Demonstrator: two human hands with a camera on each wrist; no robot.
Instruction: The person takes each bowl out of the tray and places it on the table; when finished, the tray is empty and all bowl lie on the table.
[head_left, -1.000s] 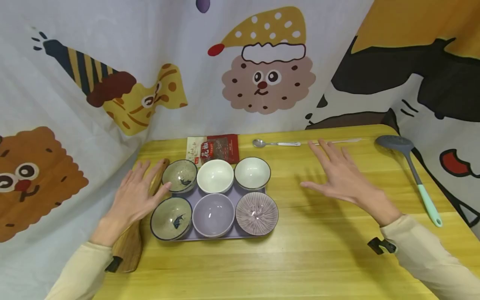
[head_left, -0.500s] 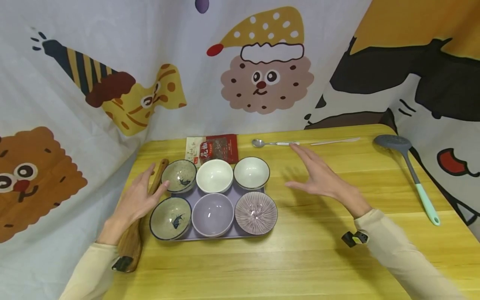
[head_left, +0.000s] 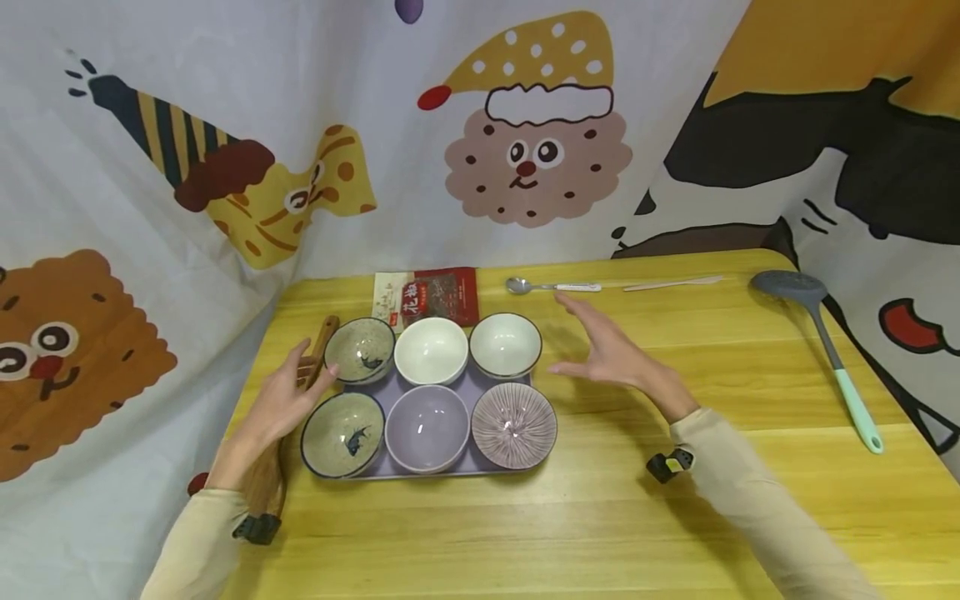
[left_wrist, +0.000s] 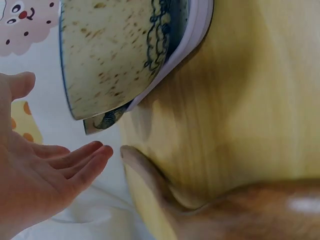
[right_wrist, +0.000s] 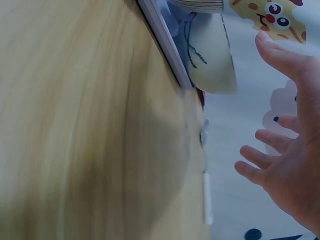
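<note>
A lavender tray carries two rows of bowls. On its left side are two speckled bowls with a dark fish inside; a white bowl and a purple bowl fill the middle. At the right are a dark-rimmed white bowl and a striped bowl. My left hand hovers beside the speckled bowls, above a wooden board, thumb and fingers spread and holding nothing. Right of the tray, my right hand faces the dark-rimmed white bowl, fingers apart and nothing in them.
The wooden board with a handle lies left of the tray. Behind the bowls is a red-and-cream spice packet. A spoon and a thin pale stick lie along the back edge. A grey-and-mint ladle-like utensil lies far right.
My right hand has moved left, closer to the tray. My left hand has shifted slightly right and turned, its palm now facing the bowls. The bowls and tray have stayed put.
</note>
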